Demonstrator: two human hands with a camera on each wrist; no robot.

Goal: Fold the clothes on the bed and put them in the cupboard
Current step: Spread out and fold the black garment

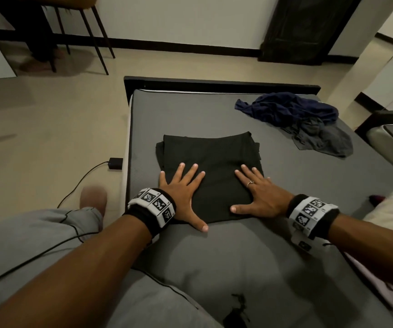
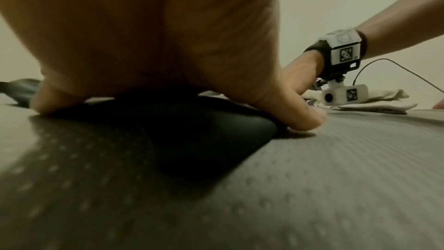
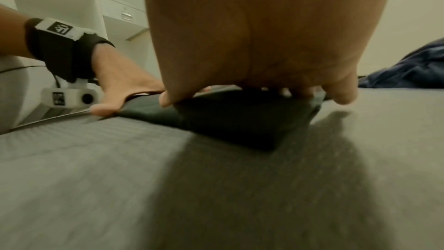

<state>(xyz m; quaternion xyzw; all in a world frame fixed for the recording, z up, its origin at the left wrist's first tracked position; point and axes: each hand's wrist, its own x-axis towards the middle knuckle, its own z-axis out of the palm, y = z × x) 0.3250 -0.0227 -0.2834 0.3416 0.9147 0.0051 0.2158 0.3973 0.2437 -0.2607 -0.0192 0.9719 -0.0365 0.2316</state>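
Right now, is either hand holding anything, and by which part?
Nothing is held. The left hand and right hand lie flat with fingers spread on the near end of the folded black garment.

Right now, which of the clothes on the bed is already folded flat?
The black garment under both hands, the left hand and right hand. It lies as a neat rectangle, while the navy blue garment and grey garment lie crumpled beyond it.

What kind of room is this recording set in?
Most likely a bedroom: a bed with a grey mattress, loose clothes heaped on it, and white cupboard shelving with a drawer beside it.
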